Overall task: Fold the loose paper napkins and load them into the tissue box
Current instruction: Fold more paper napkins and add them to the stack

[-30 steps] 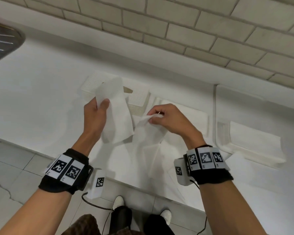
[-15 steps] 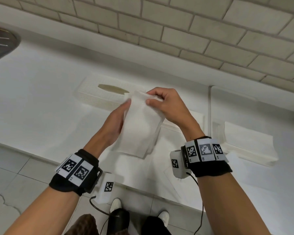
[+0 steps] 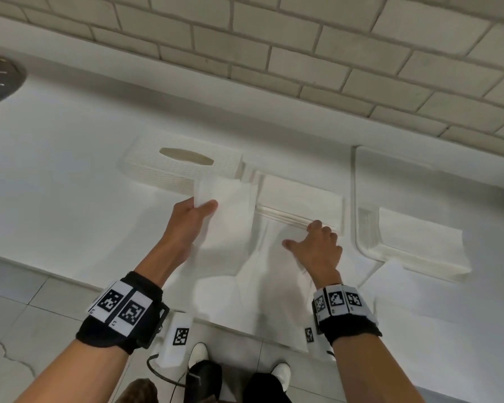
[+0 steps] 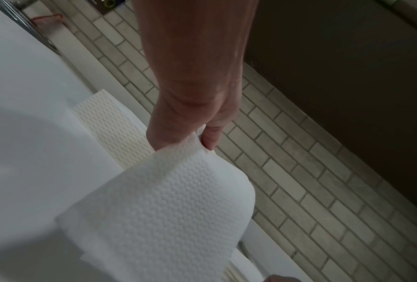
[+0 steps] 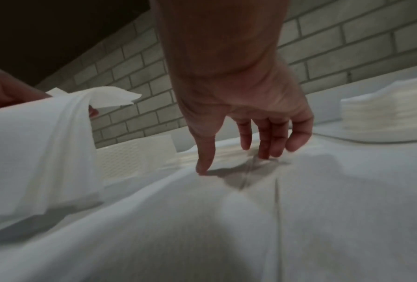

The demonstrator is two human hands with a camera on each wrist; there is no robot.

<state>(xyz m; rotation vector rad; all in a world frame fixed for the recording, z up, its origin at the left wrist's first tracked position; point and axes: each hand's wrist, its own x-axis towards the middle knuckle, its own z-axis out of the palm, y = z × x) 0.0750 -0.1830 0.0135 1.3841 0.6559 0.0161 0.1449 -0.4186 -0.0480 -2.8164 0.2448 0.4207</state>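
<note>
Head view: our left hand (image 3: 194,218) pinches a folded napkin (image 3: 224,212) hanging below our thumb; our right hand (image 3: 317,248), fingers spread, touches a flat napkin (image 3: 271,286).

folded napkin (image 3: 224,199) – held up | tissue box (image 3: 184,167) – white, behind it | loose napkins (image 3: 274,274) flat

Both forearms reach toward 12 o'clock, the left hand (image 3: 193,216) raised with thumb and fingers pinched together, the right hand (image 3: 317,248) lowered palm-down at 3 o'clock, fingers spread.
</note>
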